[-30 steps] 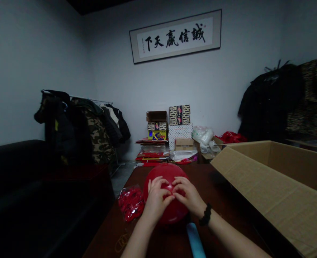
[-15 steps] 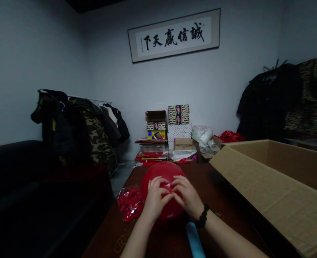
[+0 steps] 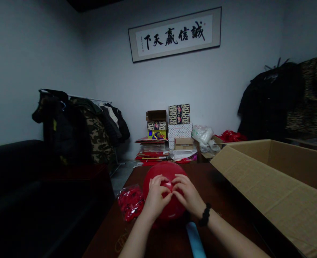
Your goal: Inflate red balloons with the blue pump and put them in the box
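Note:
A round, inflated red balloon [image 3: 169, 211] is in front of me over the dark wooden table. My left hand [image 3: 158, 197] pinches the near side of the balloon, thumb and forefinger together at its middle. From the other side my right hand [image 3: 187, 193], with a black band at the wrist, pinches at the same spot, the fingertips of both hands meeting. The balloon's neck is hidden behind these fingertips. A light blue tube-shaped thing [image 3: 195, 240] lies below the right hand, its far end beneath the balloon. Left of the balloon rests a clear packet of red items [image 3: 131, 202].
A large open cardboard box [image 3: 271, 186] stands on the right, its flap leaning toward the table [image 3: 201, 175]. Stacked boxes [image 3: 179, 134] and red flat papers [image 3: 151, 152] are beyond the far edge. A black sofa [image 3: 18, 200] is at left.
Both hands keep their pinch at the balloon's middle, with the fingers shifting very slightly. The view has moved a little; nothing else visibly differs.

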A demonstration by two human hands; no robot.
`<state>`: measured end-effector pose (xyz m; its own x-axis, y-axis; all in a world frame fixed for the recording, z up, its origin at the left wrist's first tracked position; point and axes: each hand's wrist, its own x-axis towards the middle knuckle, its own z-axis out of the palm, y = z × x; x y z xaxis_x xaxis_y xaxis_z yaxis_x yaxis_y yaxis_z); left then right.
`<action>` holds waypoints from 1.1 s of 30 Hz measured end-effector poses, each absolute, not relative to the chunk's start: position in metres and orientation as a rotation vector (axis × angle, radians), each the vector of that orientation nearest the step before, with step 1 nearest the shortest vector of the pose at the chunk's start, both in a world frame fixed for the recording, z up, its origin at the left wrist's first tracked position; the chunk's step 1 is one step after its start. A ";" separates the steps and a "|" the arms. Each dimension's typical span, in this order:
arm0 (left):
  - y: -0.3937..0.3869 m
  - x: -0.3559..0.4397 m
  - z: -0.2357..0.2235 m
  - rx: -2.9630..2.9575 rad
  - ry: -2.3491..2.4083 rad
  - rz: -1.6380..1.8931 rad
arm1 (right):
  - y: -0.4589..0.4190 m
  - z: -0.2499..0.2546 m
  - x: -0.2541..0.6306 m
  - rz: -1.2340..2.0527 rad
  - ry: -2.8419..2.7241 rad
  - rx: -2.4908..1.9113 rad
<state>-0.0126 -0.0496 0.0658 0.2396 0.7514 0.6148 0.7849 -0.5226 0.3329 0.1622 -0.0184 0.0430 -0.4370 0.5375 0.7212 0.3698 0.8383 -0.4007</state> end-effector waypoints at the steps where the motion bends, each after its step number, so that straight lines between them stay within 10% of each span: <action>1: -0.051 -0.013 0.067 -2.398 -1.485 -1.121 | -0.019 0.045 0.164 0.261 -2.094 -0.682; 14: -0.065 0.004 0.080 -2.307 -1.343 -1.130 | -0.026 0.065 0.186 0.741 -2.162 -0.544; 33: -0.075 0.031 0.095 -2.410 -1.451 -1.275 | -0.035 0.066 0.183 -0.102 -1.740 -0.741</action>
